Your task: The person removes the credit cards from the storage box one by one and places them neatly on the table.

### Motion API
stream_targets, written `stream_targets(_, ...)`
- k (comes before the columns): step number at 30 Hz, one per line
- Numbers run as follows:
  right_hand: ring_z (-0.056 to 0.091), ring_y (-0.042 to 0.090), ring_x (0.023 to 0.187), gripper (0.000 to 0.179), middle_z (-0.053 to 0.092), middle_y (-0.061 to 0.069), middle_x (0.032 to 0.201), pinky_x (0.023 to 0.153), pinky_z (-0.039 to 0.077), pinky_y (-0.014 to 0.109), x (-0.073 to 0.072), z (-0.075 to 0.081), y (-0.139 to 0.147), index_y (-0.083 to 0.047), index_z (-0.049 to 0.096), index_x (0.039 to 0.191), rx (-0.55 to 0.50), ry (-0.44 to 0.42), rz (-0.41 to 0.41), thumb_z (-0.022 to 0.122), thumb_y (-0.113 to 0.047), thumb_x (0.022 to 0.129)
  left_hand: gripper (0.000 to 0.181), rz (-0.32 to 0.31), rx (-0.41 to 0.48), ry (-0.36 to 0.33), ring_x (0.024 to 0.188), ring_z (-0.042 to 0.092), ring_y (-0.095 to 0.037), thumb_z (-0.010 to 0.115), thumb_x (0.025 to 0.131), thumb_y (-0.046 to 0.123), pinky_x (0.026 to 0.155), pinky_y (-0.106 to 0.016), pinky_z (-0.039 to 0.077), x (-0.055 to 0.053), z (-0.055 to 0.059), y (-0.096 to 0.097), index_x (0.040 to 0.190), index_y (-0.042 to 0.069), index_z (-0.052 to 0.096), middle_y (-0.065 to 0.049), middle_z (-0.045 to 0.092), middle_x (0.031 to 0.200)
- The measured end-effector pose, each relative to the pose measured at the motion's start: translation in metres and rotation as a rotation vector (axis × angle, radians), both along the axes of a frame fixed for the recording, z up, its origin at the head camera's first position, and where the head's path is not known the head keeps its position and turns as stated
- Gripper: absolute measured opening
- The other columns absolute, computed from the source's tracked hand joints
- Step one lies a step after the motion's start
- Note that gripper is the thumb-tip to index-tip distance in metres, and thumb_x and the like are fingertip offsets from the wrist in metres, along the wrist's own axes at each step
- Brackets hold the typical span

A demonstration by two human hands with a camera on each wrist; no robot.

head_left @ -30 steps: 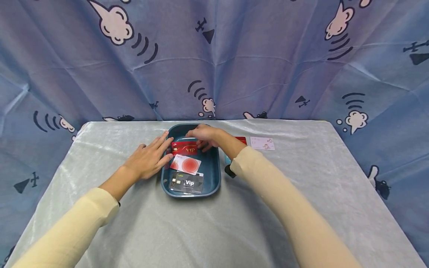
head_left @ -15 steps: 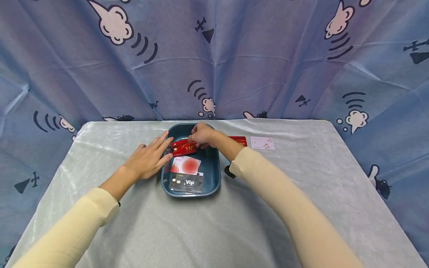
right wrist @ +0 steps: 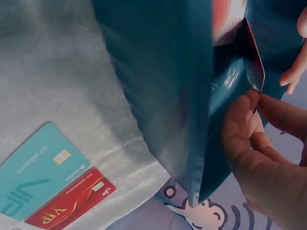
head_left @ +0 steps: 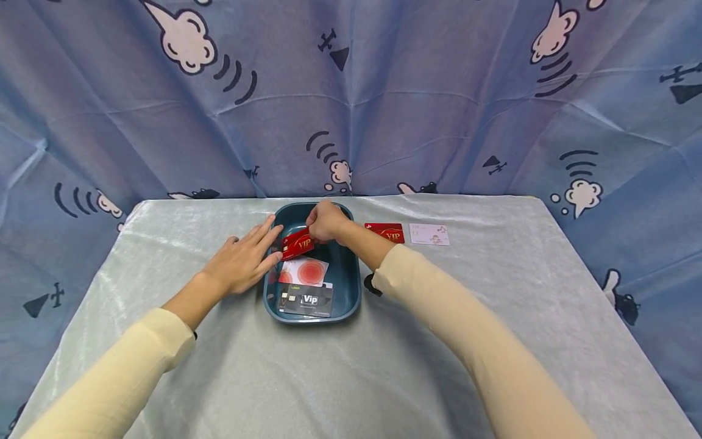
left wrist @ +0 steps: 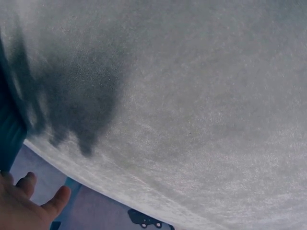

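My right hand (head_left: 329, 222) is inside the dark teal bin (head_left: 344, 289) and pinches a red VIP card (head_left: 298, 244) by its right end between thumb and fingers. The right wrist view shows that card (right wrist: 255, 55) nearly edge-on, raised off the bin's floor. My left hand (head_left: 244, 259) rests with spread, straight fingers over the bin's left rim, fingertips close to the red card's left end. Nearer me in the bin lie a white card with a red circle (head_left: 310, 272) and a black Vip card (head_left: 311, 302), overlapping another card beneath it.
On the grey cloth right of the bin lie another red VIP card (head_left: 386, 231) and a pale pink card (head_left: 429, 234). A turquoise VIP card (right wrist: 45, 167) lies beside that red one, hidden by my right arm in the head view. A patterned blue curtain (head_left: 417, 122) hangs behind the table.
My right hand has taken hold of the red card's right end and tilted it, swinging that end up. The left hand has stayed in place.
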State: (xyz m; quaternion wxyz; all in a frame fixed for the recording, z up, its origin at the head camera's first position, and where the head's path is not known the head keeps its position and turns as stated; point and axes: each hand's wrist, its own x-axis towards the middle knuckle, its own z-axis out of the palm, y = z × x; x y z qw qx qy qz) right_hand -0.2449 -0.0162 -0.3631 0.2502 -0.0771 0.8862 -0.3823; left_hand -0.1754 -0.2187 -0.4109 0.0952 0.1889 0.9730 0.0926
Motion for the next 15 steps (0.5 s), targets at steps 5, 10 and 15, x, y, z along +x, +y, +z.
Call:
stream_targets(5,0.063,0.025,0.083,0.022,0.065,0.020,0.113,0.080,0.058,0.032,0.001,0.002,0.000,0.005,0.066,0.113,-0.006,0.009,0.002,0.059,0.007,0.093,0.067,-0.004,0.003,-0.001,0.150,0.018,-0.034,0.036,0.106,0.048,0.108,-0.071,0.024,0.001,0.001,0.000,0.161,0.014,0.017,-0.008,0.001,0.168)
stream_targets(10,0.060,0.026,0.083,0.022,0.063,0.019,0.117,0.080,0.058,0.033,-0.001,0.007,0.006,0.003,0.066,0.112,-0.016,0.032,0.022,0.058,0.009,0.092,0.068,-0.002,-0.001,-0.004,0.150,0.018,-0.034,0.035,0.106,0.049,0.109,-0.070,0.024,0.001,0.002,0.001,0.161,0.014,0.016,-0.007,0.000,0.168)
stream_targets(15,0.057,0.026,0.080,0.022,0.060,0.020,0.116,0.081,0.058,0.039,-0.003,0.011,0.015,0.003,0.065,0.110,-0.047,0.050,0.017,0.057,0.011,0.091,0.069,0.000,-0.005,-0.004,0.150,0.018,-0.034,0.036,0.105,0.050,0.109,-0.070,0.024,0.001,0.002,0.001,0.161,0.014,0.016,-0.007,0.001,0.168)
